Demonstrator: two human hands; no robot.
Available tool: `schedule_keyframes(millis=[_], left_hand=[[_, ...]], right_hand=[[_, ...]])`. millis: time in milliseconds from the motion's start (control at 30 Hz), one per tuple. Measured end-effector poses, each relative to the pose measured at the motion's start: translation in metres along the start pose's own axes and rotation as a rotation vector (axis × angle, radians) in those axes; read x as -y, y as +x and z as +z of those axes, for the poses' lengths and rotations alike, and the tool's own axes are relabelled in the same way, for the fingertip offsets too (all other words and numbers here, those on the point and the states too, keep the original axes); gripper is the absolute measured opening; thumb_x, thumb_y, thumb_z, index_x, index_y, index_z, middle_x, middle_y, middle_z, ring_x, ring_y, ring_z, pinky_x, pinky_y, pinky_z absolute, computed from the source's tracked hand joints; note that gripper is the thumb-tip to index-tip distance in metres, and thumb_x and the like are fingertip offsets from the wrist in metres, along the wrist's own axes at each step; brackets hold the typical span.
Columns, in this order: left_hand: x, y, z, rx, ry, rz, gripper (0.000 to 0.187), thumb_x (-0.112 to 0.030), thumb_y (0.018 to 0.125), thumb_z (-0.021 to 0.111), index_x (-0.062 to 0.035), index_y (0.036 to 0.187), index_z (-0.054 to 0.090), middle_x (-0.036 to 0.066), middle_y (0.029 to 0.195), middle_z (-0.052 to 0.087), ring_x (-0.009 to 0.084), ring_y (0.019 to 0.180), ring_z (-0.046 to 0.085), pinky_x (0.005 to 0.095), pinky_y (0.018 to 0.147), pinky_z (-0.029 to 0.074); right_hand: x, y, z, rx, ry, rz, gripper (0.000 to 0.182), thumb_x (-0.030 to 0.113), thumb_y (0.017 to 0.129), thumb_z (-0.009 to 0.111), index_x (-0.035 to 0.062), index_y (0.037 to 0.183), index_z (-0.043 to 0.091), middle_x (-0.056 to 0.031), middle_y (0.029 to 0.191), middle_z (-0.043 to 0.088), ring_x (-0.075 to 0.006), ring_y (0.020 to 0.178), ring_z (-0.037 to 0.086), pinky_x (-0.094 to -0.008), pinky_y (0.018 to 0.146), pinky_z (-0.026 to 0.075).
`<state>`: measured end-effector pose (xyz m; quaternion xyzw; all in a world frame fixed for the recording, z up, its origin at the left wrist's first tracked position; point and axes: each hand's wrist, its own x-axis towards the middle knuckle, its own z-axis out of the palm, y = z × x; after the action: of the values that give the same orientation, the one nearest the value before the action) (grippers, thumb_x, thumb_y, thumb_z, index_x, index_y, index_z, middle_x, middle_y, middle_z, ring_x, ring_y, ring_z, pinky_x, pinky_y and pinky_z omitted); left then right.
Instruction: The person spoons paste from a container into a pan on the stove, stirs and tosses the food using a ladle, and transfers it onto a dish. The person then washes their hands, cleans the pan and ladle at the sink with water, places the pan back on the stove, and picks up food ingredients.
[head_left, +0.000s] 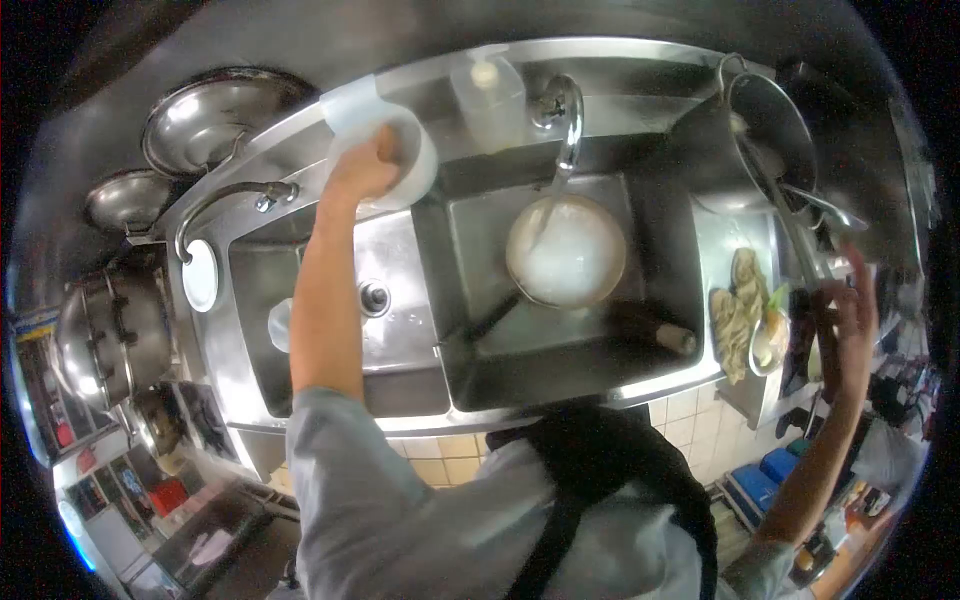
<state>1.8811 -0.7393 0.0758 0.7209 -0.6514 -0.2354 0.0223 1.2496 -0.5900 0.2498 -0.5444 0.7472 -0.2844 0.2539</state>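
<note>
My left hand [366,170] is closed at the rim of a white tub [425,165] on the sink's back ledge, with its fingertips inside the opening. At the far right, my right hand [848,315] is smeared by motion, its fingers apart beside a long metal handle [797,240]. That handle leans out of a deep metal pot [715,150]. Between my hands, a round pan [618,250] full of whitish, foamy water sits in the right basin, its dark handle pointing down and left. A chrome tap [572,130] stands over it.
Behind the basins is a clear pump bottle [490,100]. A crumpled cloth [738,315] and a small bowl of scraps [770,342] lie on the right drainboard. Another tap [215,192] and a white disc [201,275] are at left, near large metal pans [205,125].
</note>
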Motion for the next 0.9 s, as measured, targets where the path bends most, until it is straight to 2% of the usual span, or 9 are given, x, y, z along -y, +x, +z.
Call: schedule_keyframes(millis=[67, 133, 167, 267, 367, 467, 567, 700, 900], left_hand=[[-0.009, -0.01, -0.009, 0.005, 0.004, -0.034, 0.054, -0.043, 0.09, 0.059, -0.0069, 0.13, 0.056, 0.022, 0.107, 0.069, 0.0374, 0.106, 0.065, 0.0425, 0.09, 0.049], [-0.039, -0.048, -0.028, -0.318, -0.182, -0.298, 0.042, -0.027, 0.091, 0.058, -0.004, 0.126, 0.059, 0.022, 0.11, 0.069, 0.0379, 0.105, 0.065, 0.0427, 0.09, 0.049], [-0.032, -0.061, -0.024, -0.466, -0.232, -0.199, 0.039, -0.021, 0.09, 0.056, -0.0025, 0.124, 0.061, 0.022, 0.111, 0.068, 0.0386, 0.105, 0.065, 0.0423, 0.09, 0.049], [-0.045, -0.126, -0.016, -0.665, -0.361, -0.055, 0.037, -0.009, 0.088, 0.053, 0.0009, 0.123, 0.061, 0.021, 0.11, 0.07, 0.0323, 0.101, 0.068, 0.0378, 0.09, 0.05], [-0.091, -0.189, 0.007, -0.549, -0.688, 0.0, 0.038, -0.003, 0.088, 0.054, 0.0028, 0.125, 0.06, 0.016, 0.107, 0.07, 0.0197, 0.099, 0.065, 0.0328, 0.089, 0.051], [-0.14, -0.2, 0.045, -0.335, -0.914, -0.01, 0.033, -0.004, 0.09, 0.059, 0.0014, 0.123, 0.062, 0.014, 0.107, 0.07, 0.0201, 0.101, 0.065, 0.0323, 0.089, 0.051], [-0.161, -0.159, 0.096, -0.247, -0.649, 0.289, 0.031, -0.024, 0.097, 0.06, -0.0031, 0.12, 0.064, 0.014, 0.103, 0.07, 0.0195, 0.094, 0.066, 0.033, 0.082, 0.052], [-0.188, -0.093, 0.126, -0.094, -0.769, 0.354, 0.034, -0.032, 0.099, 0.06, -0.0021, 0.114, 0.065, 0.015, 0.098, 0.069, 0.0209, 0.089, 0.065, 0.0332, 0.082, 0.051], [-0.174, -0.075, 0.182, -0.049, -1.224, 0.173, 0.04, -0.037, 0.101, 0.057, 0.0003, 0.111, 0.066, 0.004, 0.095, 0.067, 0.0144, 0.09, 0.059, 0.03, 0.085, 0.049]], right_hand=[[0.004, -0.004, -0.022, -0.203, -0.047, -0.148, 0.051, 0.033, 0.1, 0.052, 0.0055, 0.143, 0.05, -0.0037, 0.139, 0.056, -0.0134, 0.106, 0.061, -0.0269, 0.079, 0.051], [-0.06, -0.013, -0.063, -0.338, 0.039, -0.192, 0.04, 0.03, 0.1, 0.055, 0.0041, 0.129, 0.06, -0.0069, 0.124, 0.063, -0.0126, 0.098, 0.061, -0.0261, 0.073, 0.05], [-0.098, -0.025, -0.079, -0.342, 0.076, -0.209, 0.036, 0.029, 0.099, 0.056, 0.0031, 0.124, 0.063, -0.0078, 0.116, 0.065, -0.0123, 0.092, 0.062, -0.0258, 0.069, 0.049], [-0.143, -0.094, -0.04, -0.129, 0.617, 0.135, 0.024, 0.021, 0.098, 0.062, 0.0012, 0.11, 0.064, -0.0079, 0.096, 0.064, -0.0147, 0.082, 0.062, -0.0257, 0.064, 0.05], [-0.109, -0.122, 0.056, 0.256, 0.494, 0.166, 0.019, 0.017, 0.099, 0.06, 0.0, 0.104, 0.064, -0.0051, 0.082, 0.064, -0.0109, 0.064, 0.059, -0.0265, 0.057, 0.05], [-0.085, -0.111, 0.116, 0.557, 0.578, 0.181, 0.024, 0.015, 0.098, 0.062, -0.0001, 0.116, 0.06, -0.0085, 0.097, 0.066, -0.0154, 0.083, 0.063, -0.0299, 0.068, 0.055], [-0.069, -0.066, 0.17, 0.863, 0.551, 0.106, 0.047, 0.014, 0.097, 0.064, 0.0012, 0.138, 0.046, -0.0105, 0.121, 0.061, -0.0177, 0.109, 0.06, -0.0314, 0.089, 0.053], [-0.066, 0.001, 0.263, 0.74, 0.612, -0.191, 0.057, 0.022, 0.096, 0.067, 0.0043, 0.143, 0.042, -0.0093, 0.13, 0.057, -0.0176, 0.116, 0.057, -0.0324, 0.095, 0.049], [-0.019, 0.024, 0.327, 0.678, 0.85, 0.064, 0.053, 0.025, 0.096, 0.066, 0.0036, 0.14, 0.044, -0.0058, 0.122, 0.061, -0.014, 0.104, 0.061, -0.0272, 0.08, 0.053]])
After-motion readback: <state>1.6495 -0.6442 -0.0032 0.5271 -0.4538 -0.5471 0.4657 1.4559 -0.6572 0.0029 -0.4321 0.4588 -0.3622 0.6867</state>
